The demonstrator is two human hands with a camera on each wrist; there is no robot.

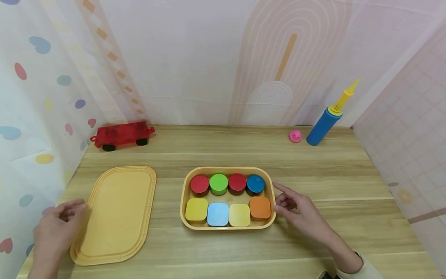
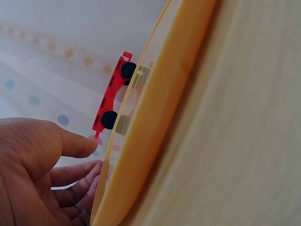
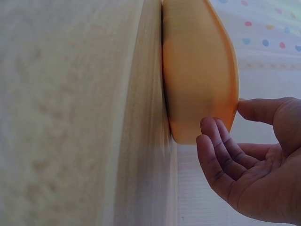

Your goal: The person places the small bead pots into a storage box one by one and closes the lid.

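Observation:
A yellow-orange rectangular box (image 1: 228,228) with rounded corners stands mid-table. Inside it, a back row of round pieces runs red (image 1: 199,185), green (image 1: 218,183), red (image 1: 237,183), blue (image 1: 255,184). In front lie rounded squares: yellow (image 1: 196,209), light blue (image 1: 218,214), pale yellow (image 1: 239,215) and orange (image 1: 260,208). At the box's right end, my right hand (image 1: 301,213) touches the rim with thumb and forefinger, fingers loosely bent. A flat yellow lid (image 1: 118,209) lies to the left. My left hand (image 1: 59,228) is at its left edge, thumb apart from it in the left wrist view.
A red toy wagon (image 1: 122,135) with black wheels stands at the back left. Toward the back right are a small pink duck (image 1: 295,136) and a blue and yellow hand pump (image 1: 324,126). Patterned cloth hangs along the table's back and sides.

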